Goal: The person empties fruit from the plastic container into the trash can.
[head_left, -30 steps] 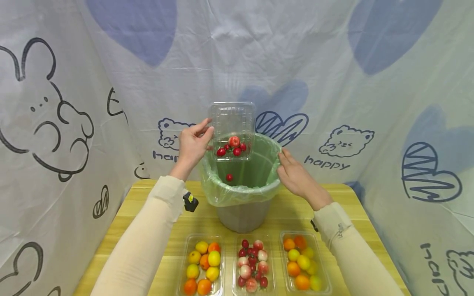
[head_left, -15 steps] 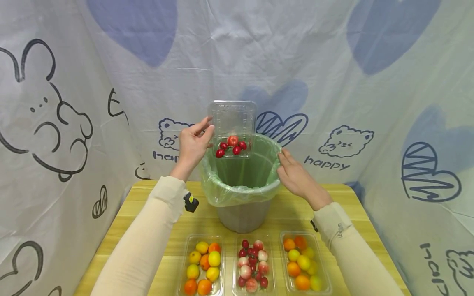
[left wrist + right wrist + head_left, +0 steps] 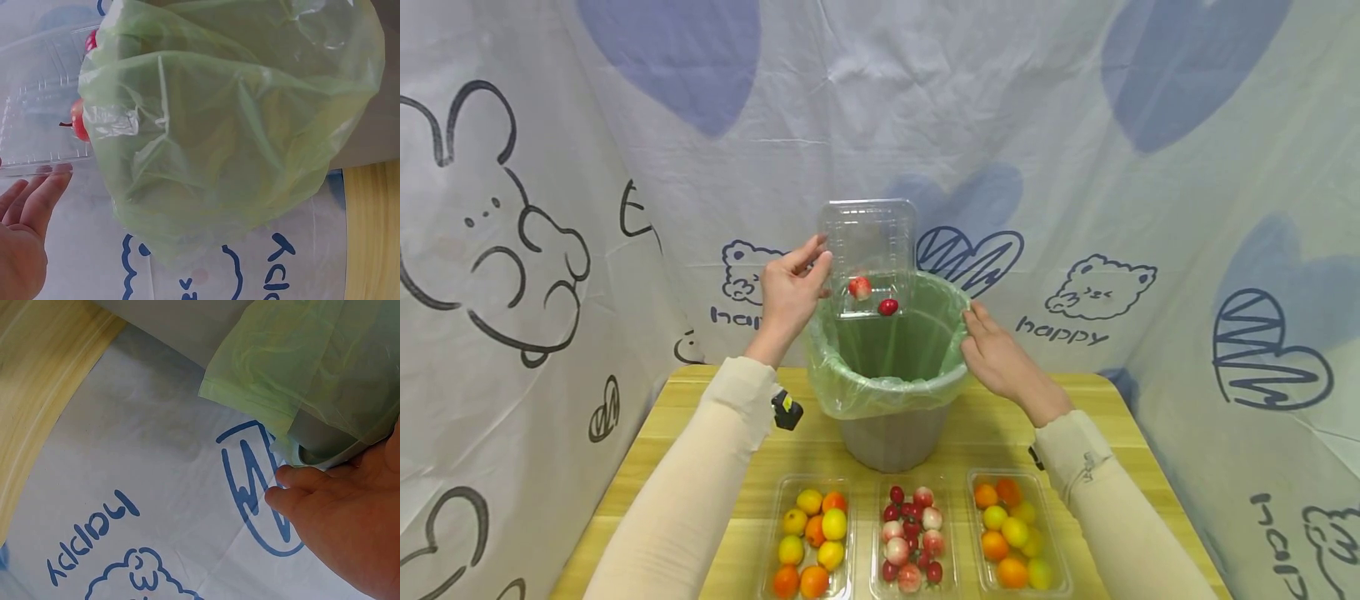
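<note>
Tray [image 3: 868, 236] tipped steeply over the bin [image 3: 895, 437]

Read the bin's mouth as a clock, with 12 o'clock at the far side. The tray hangs at about half past 11, its lower end over the opening; an apple [image 3: 860, 287] and a red berry [image 3: 888, 307] show near that low end. At 10 o'clock the left hand [image 3: 792, 292] pinches the tray's side edge, thumb and fingertips clamped on the plastic. Between 2 and 3 o'clock the right hand [image 3: 1000, 354] is against the lined rim, two fingers lying nearly straight; I can't tell whether the thumb closes round it.

To empty it well, I'd have the low end well inside the bag [image 3: 861, 404], drawn slightly towards 6 o'clock, so both pieces clear the far rim. A small shake should free the apple, though a one-sided pinch could let the tray twist. The right hand should brace the bin against a knock.
</note>
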A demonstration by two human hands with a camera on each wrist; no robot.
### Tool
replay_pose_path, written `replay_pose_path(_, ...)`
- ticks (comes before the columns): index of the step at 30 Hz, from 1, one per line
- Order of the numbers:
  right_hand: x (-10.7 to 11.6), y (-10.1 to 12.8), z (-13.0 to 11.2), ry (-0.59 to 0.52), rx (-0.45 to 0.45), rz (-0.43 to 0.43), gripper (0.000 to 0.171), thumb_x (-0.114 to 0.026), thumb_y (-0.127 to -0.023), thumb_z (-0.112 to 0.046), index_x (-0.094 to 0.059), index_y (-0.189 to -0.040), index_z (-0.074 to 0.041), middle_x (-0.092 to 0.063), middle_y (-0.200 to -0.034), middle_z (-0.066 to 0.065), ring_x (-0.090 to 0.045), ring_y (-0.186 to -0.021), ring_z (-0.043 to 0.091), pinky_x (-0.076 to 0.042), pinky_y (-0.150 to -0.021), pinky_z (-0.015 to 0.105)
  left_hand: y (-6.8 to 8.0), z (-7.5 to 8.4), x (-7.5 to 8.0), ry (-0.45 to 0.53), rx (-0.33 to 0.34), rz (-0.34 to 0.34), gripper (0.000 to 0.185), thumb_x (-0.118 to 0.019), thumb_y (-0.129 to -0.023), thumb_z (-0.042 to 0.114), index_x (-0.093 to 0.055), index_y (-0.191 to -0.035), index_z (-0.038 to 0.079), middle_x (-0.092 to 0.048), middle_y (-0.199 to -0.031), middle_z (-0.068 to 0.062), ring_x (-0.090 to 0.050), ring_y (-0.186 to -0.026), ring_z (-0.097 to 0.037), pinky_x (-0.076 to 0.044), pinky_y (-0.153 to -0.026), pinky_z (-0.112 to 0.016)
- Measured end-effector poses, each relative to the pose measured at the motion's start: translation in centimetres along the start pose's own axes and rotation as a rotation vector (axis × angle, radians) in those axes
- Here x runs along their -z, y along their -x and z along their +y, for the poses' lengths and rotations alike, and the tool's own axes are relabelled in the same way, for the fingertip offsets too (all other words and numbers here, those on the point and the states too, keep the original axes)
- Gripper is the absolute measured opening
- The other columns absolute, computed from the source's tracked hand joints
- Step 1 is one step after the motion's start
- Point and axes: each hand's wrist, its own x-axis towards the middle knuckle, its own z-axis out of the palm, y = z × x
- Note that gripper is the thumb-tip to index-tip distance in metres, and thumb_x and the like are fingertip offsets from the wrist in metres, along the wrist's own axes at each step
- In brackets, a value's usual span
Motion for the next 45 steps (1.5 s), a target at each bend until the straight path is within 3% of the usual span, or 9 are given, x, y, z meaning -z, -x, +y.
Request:
replay_pose_path(7, 0.1, 0.1, -0.1, -0.009, -0.009, -0.002, 0.064, -0.022, -0.11, -0.027, -0.019, -0.163, 0.009, -0.004, -0.176, 0.023, -0.012, -0.163, 0.043, -0.015, -0.136, 0.053, 0.0, 0.0, -0.2, 0.01, -0.02, 0.015, 0.041, -0.07, -0.101, 0.008, -0.063, -0.141, 0.001, -0.069, -0.137, -0.022, -0.074, -0.107, -0.042, -0.067, -0.067, -0.027)
replay_pose_path(15, 0.0, 0.1, -0.1, -0.005, -0.01, -0.005, 0.064, -0.022, -0.11, -0.027, -0.019, -0.164, 0.008, -0.004, -0.176, 0.022, -0.012, -0.163, 0.043, -0.015, -0.136, 0.054, 0.2, 0.1, -0.3, -0.015, -0.094, 0.01, 0.04, -0.071, -0.1, 0.007, -0.064, -0.138, 0.0, -0.07, -0.138, -0.017, -0.074, -0.107, -0.043, -0.067, -0.067, -0.028)
replay_pose_path(19, 0.0, 0.1, -0.1, -0.009, -0.012, -0.005, 0.064, -0.022, -0.11, -0.027, -0.019, -0.164, 0.007, -0.004, -0.176, 0.022, -0.012, -0.163, 0.043, -0.015, -0.136, 0.053, 0.2, -0.1, -0.3, -0.03, -0.13, 0.016, 0.038, -0.071, -0.099, 0.006, -0.065, -0.137, 0.0, -0.07, -0.137, -0.014, -0.08, -0.092, -0.024, -0.064, -0.064, -0.019)
replay_pose_path(23, 0.1, 0.1, -0.2, -0.017, -0.012, -0.006, 0.064, -0.022, -0.11, -0.027, -0.018, -0.164, 0.007, -0.003, -0.176, 0.021, -0.012, -0.163, 0.042, -0.014, -0.136, 0.053, 0.2, -0.4, -0.4, -0.019, -0.155, 0.029, 0.037, -0.072, -0.099, 0.005, -0.066, -0.135, -0.001, -0.071, -0.135, -0.017, -0.076, -0.078, -0.003, -0.062, -0.061, -0.015)
replay_pose_path(25, 0.1, 0.1, -0.2, -0.019, -0.014, -0.007, 0.064, -0.022, -0.11, -0.027, -0.018, -0.164, 0.006, -0.003, -0.177, 0.021, -0.012, -0.163, 0.042, -0.014, -0.136, 0.053, 0.1, -0.4, -0.4, -0.029, -0.158, 0.037, 0.037, -0.072, -0.099, 0.006, -0.067, -0.135, 0.0, -0.071, -0.134, -0.017, -0.076, -0.074, -0.01, -0.061, -0.059, -0.015)
replay_pose_path(29, 0.1, 0.1, -0.2, -0.023, -0.018, -0.009, 0.064, -0.022, -0.11, -0.027, -0.018, -0.165, 0.006, -0.003, -0.177, 0.02, -0.011, -0.163, 0.042, -0.014, -0.136, 0.054, 0.1, -0.4, -0.3, -0.033, -0.125, 0.043, 0.039, -0.071, -0.1, 0.008, -0.065, -0.138, 0.001, -0.07, -0.137, -0.018, -0.077, -0.094, -0.037, -0.063, -0.06, -0.018)
replay_pose_path(33, 0.0, 0.1, -0.2, -0.022, -0.02, -0.014, 0.064, -0.022, -0.11, -0.028, -0.018, -0.165, 0.006, -0.002, -0.177, 0.02, -0.011, -0.163, 0.042, -0.014, -0.136, 0.054, 0.2, -0.3, -0.1, -0.014, -0.093, 0.048, 0.041, -0.069, -0.1, 0.006, -0.062, -0.14, -0.002, -0.067, -0.139, -0.022, -0.073, -0.108, -0.046, -0.064, -0.061, -0.02)
replay_pose_path(37, 0.0, 0.1, -0.1, -0.021, -0.021, -0.018, 0.064, -0.021, -0.11, -0.028, -0.017, -0.165, 0.006, -0.002, -0.177, 0.02, -0.011, -0.163, 0.042, -0.014, -0.136, 0.054, 0.1, -0.3, 0.3, 0.005, -0.056, 0.055, 0.042, -0.068, -0.101, 0.006, -0.061, -0.141, -0.002, -0.067, -0.139, -0.024, -0.075, -0.102, -0.036, -0.064, -0.061, -0.02)
replay_pose_path(45, 0.0, 0.1, 0.0, -0.014, -0.014, -0.016, 0.065, -0.02, -0.11, -0.029, -0.017, -0.165, 0.006, -0.001, -0.177, 0.02, -0.01, -0.163, 0.043, -0.013, -0.135, 0.056, -0.1, -0.2, 1.9, 0.008, 0.022, 0.076, 0.047, -0.066, -0.103, 0.012, -0.056, -0.148, -0.001, -0.062, -0.145, -0.026, -0.072, -0.079, 0.004, -0.064, -0.061, -0.019)
